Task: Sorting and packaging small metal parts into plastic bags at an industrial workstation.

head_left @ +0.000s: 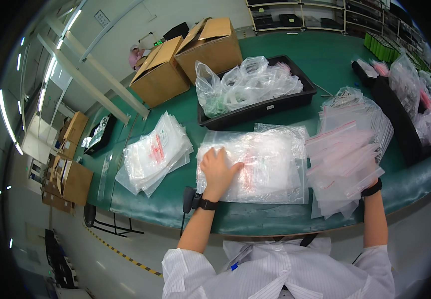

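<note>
My left hand [218,172] lies with fingers spread on a stack of clear plastic bags [275,169] with red print, in front of me. To its right, my right hand [375,173] grips a fanned bundle of clear zip-lock bags [342,164] with red seal strips. The bags cover most of its fingers. Behind that bundle lies another fan of clear bags [362,112]. Left of the middle stack sits a separate, unevenly squared pile of clear printed bags [156,153].
A black tray [260,108] full of crumpled plastic bags stands behind the stack. Two open cardboard boxes [210,47] are at the back of the green table [320,55]. At the right are black bins [400,119] with more bags. A person [137,56] is in the distance.
</note>
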### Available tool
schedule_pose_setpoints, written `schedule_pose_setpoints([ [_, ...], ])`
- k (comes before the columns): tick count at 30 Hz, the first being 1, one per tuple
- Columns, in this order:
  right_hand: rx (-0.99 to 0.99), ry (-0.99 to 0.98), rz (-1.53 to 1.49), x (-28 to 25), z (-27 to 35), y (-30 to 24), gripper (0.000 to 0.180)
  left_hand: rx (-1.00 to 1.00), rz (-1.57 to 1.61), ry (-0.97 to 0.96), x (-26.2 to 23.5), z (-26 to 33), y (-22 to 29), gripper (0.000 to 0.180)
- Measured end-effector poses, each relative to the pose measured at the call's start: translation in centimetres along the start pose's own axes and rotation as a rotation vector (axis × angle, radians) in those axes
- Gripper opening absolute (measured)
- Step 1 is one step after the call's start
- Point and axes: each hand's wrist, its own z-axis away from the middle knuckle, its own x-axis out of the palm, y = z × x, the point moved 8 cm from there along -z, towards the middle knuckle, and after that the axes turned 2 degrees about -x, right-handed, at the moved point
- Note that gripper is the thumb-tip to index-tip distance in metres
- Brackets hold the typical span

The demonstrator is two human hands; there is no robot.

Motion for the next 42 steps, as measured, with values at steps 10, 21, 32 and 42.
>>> schedule_pose_setpoints([
  [10, 0.033, -0.049, 0.024, 1.8, -0.1, 0.4, 0.051, -0.412, 0.223, -0.206, 1.1, -1.6, -8.2, 0.082],
  [21, 0.046, -0.020, -0.001, 1.3, -0.3, 0.7, 0.052, -0.251, 0.328, -0.155, -2.2, -1.6, -7.2, 0.018],
  [32, 0.060, 0.022, 0.021, 0.9, -0.6, 0.4, 0.042, -0.540, -0.250, 0.493, -17.2, -2.8, -26.2, 0.019],
  [42, 0.026, 0.072, 0.043, -1.5, -0.4, 1.0, 0.046, 0.435, 0.302, -0.167, -5.0, -3.1, -0.3, 0.071],
])
